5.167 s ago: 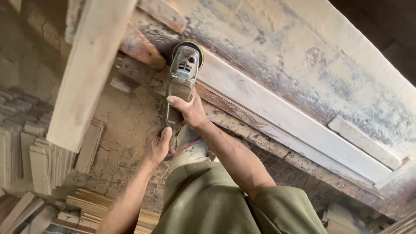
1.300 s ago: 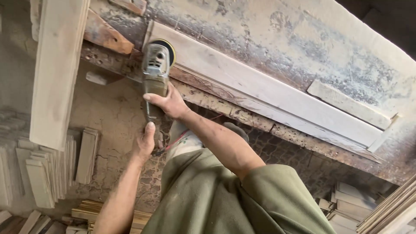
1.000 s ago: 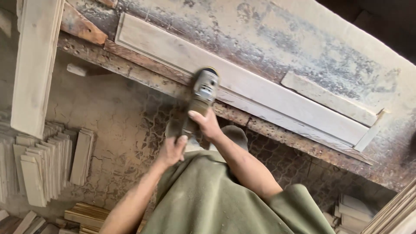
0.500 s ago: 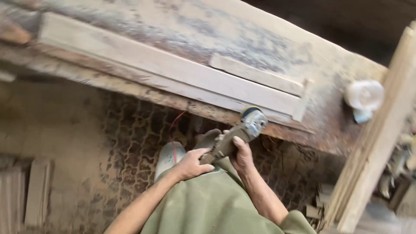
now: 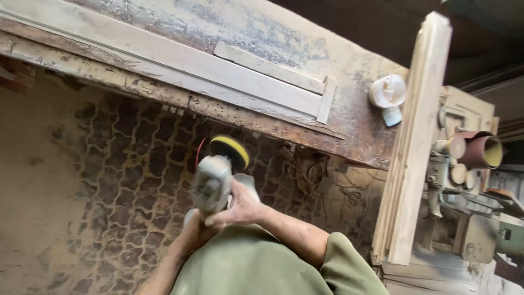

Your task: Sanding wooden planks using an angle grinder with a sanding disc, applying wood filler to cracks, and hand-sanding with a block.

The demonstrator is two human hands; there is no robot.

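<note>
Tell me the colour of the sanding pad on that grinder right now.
Yellow, with a dark rim: the pad on the grinder, seen in the head view.

I'm in a woodworking shop. Above my hands runs a dust-caked workbench (image 5: 349, 117) with a sanded wooden panel (image 5: 180, 63); planks (image 5: 412, 147) lean to my right, beside rolled sandpaper (image 5: 480, 150).

No packages, labels, signs or screens are showing anywhere in this view.
</note>
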